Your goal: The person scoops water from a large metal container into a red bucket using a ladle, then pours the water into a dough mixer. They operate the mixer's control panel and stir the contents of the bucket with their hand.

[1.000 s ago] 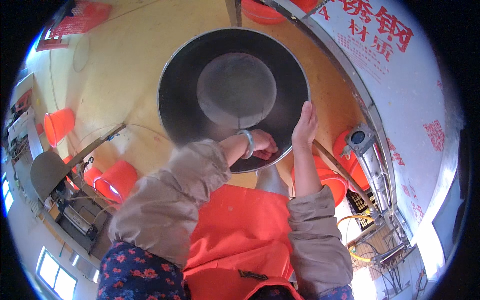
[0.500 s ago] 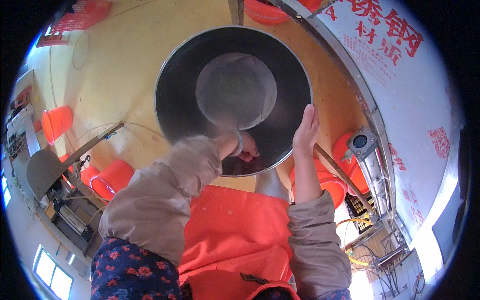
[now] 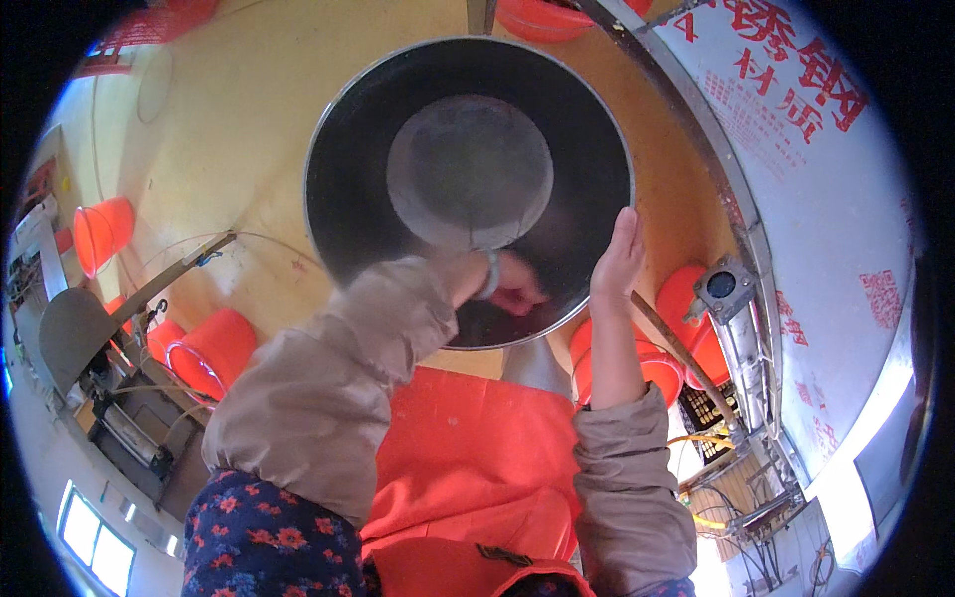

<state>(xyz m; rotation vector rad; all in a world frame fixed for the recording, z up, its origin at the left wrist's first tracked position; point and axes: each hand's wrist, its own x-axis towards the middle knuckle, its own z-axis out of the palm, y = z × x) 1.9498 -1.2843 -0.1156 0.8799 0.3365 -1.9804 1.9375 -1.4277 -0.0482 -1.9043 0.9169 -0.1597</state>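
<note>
Dark round pan (image 3: 353,169) sits in front of the person, mouth toward the camera, pale base (image 3: 470,164) visible inside. Left hand (image 3: 514,284) is inside it, over the wall nearest the body, just below the base. Fingers are curled into a loose fist. Motion blur, so can't tell if there's anything in the grip or if knuckles touch the wall.

Change: half a second ago that fist was further left along the same wall; now it's swung back right, about where it was a second ago. Reads as back-and-forth on one patch, with the base left alone.

Right hand (image 3: 619,261) hasn't shifted on the pan's right rim: fingers straight and together, laid along the edge, not wrapped round it; thumb not clear. Looks like it's steadying the pan while the left hand moves.

Around the pan: red apron (image 3: 473,448) below, red bucket (image 3: 214,350) lower left, metal cylinder (image 3: 738,310) lower right, red-printed sheet (image 3: 826,229) far right.
</note>
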